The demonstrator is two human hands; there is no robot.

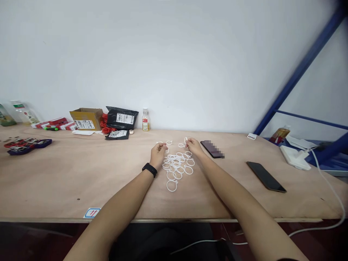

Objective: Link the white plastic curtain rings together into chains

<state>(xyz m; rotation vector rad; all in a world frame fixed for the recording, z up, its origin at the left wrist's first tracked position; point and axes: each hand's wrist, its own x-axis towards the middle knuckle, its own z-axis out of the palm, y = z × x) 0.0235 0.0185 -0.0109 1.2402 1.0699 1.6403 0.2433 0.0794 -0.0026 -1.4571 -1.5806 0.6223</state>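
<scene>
Several white plastic rings (pixel 172 186), each with a small tab, lie in a loose heap on the wooden table between my forearms. My left hand (pixel 158 154), with a black band on its wrist, is closed at the heap's far left edge, pinching a white ring (pixel 167 149). Across from it, my right hand (pixel 193 145) pinches another white ring (pixel 186 140), held upright between thumb and fingers. Beyond the heap, a white ring (pixel 169 143) lies flat between the two hands. One more ring (pixel 181 145) is just left of my right fingertips.
Two phones, one dark (pixel 212 149) and one black (pixel 265 176), lie on the right. A white power strip (pixel 295 157) trails a cable over the table's edge. Along the wall stand a small bottle (pixel 145 120), black parcels (pixel 121 118) and a cardboard box (pixel 86 119). A blue frame (pixel 301 69) rises at right.
</scene>
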